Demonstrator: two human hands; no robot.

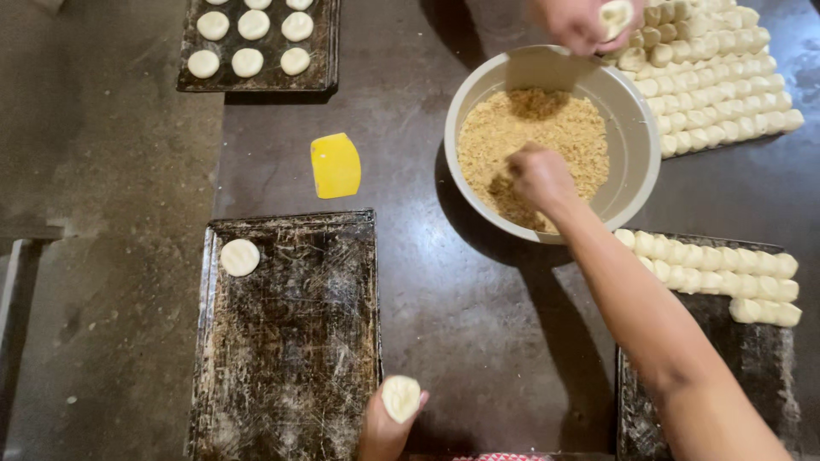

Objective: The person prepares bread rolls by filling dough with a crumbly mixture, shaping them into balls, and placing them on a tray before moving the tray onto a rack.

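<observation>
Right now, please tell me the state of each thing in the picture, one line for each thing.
Left hand: shut on a dough piece, held up.
Right hand: down in the crumbs, fingers hidden.
Bowl: upright, partly filled with crumbs.
Near tray: almost bare, one flattened dough disc in its far left corner.
Far tray: carries rows of discs.
Yellow scraper: lying flat on the table, untouched.
Another person's hand: holds a dough piece above the bowl's rim.

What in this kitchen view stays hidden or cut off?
- Right hand: fingertips buried in the crumbs, so what they grip is hidden.
- Another person's hand: cut by the top edge.
- Left hand: wrist cut by the bottom edge; dough piece hides its fingers.
</observation>
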